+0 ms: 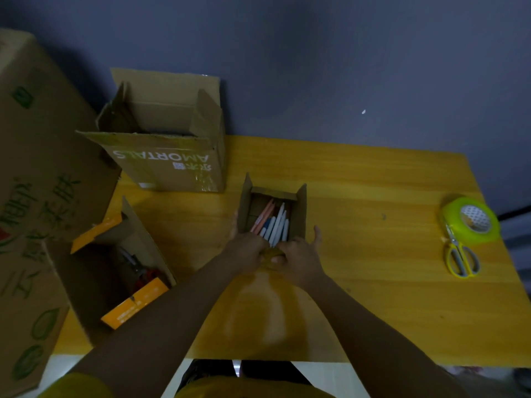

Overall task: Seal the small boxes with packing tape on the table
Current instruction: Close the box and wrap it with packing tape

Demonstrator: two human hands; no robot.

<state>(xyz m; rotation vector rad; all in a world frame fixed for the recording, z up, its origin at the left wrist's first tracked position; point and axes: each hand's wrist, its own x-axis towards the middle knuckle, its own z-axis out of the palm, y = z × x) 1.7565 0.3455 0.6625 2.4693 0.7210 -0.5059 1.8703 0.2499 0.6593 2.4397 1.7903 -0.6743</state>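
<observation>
Nearest, the left hand (pixel 244 252) and right hand (pixel 298 257) both pinch the near flap of the small box (pixel 273 214), apparently to fold it over the pens (pixel 273 225). Tape roll (pixel 469 219) and scissors (pixel 461 257) wait far right, within reach for sealing.

Dim, murky light; soft glare on the table (pixel 258 308) just below the hands, edges bending, corners blurred.
</observation>
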